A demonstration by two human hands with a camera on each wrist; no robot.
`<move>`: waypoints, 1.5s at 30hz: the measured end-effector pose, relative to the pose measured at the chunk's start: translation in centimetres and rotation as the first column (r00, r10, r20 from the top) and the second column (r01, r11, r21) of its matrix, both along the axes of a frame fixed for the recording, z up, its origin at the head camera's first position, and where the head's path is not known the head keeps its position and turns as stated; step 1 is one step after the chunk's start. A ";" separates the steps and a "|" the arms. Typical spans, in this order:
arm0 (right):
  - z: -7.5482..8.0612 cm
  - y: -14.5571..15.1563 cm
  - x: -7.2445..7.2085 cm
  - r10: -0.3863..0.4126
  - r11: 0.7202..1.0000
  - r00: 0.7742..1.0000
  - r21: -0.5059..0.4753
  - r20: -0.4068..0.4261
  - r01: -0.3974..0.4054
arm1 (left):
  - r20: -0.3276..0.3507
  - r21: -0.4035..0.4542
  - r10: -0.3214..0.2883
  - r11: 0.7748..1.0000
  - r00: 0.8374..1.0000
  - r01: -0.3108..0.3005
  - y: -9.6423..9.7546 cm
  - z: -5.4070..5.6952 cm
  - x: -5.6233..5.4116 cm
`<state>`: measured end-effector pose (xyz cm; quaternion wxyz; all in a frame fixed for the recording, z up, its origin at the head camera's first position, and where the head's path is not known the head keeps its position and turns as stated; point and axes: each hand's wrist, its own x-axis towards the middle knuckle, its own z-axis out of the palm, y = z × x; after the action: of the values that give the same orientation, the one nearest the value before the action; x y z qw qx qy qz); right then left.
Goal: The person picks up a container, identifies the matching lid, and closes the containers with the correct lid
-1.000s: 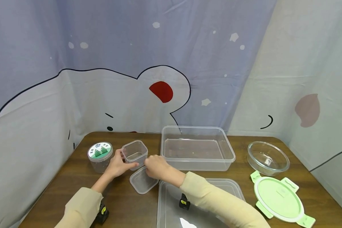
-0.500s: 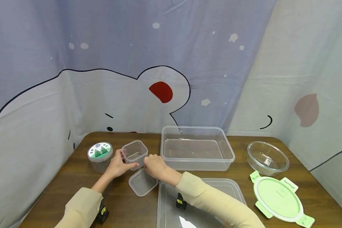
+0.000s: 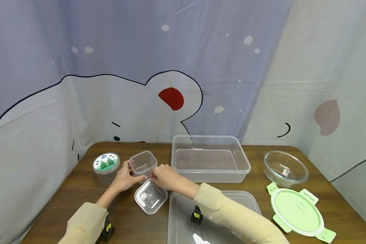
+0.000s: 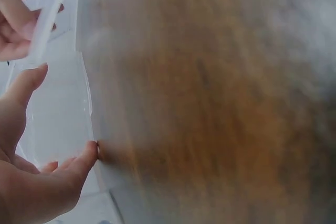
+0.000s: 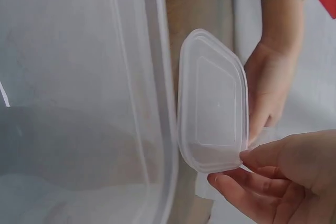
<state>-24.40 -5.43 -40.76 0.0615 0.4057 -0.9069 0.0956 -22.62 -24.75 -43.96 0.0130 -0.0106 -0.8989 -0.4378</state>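
In the head view a small clear plastic container (image 3: 144,159) stands uncovered on the table, left of the middle. My left hand (image 3: 123,178) holds it by the sides, thumb at the front and fingers on the left. My right hand (image 3: 165,177) pinches one corner of the small clear lid (image 3: 150,197), tilted just in front of the container. In the right wrist view, thumb and fingers grip the lid's (image 5: 215,98) end corner. The left wrist view shows the left hand (image 4: 47,182) spread around the container's clear wall.
A round jar (image 3: 106,167) with a green-and-white label is left of the container. A large clear box (image 3: 211,174) stands at the right, its large lid (image 3: 183,223) under my right forearm. A glass bowl (image 3: 286,169) and green lid (image 3: 299,211) lie far right.
The small lid has tilted and shifted slightly toward me and left, now catching a bright reflection. My right hand has edged left with it. The left hand and container stay about where they were.
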 end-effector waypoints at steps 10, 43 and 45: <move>1.5 1.5 0.7 0.132 0.988 0.980 -0.104 0.146 -0.117 | 0.011 -0.015 -0.007 1.000 1.000 0.007 -0.3 0.0 0.1; 7.6 5.6 -2.3 0.135 0.917 0.975 -0.396 0.176 -0.056 | 0.060 0.269 -0.046 0.963 0.997 0.028 0.0 0.0 -0.1; 7.9 5.5 -2.6 0.133 0.916 0.979 -0.396 0.156 -0.061 | 0.065 0.266 -0.049 0.963 0.997 0.030 0.0 0.1 -0.2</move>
<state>-27.05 0.11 -32.90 0.0540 0.4197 -0.8502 0.3131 -22.80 -24.75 -43.88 -0.0265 -0.0112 -0.8319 -0.5542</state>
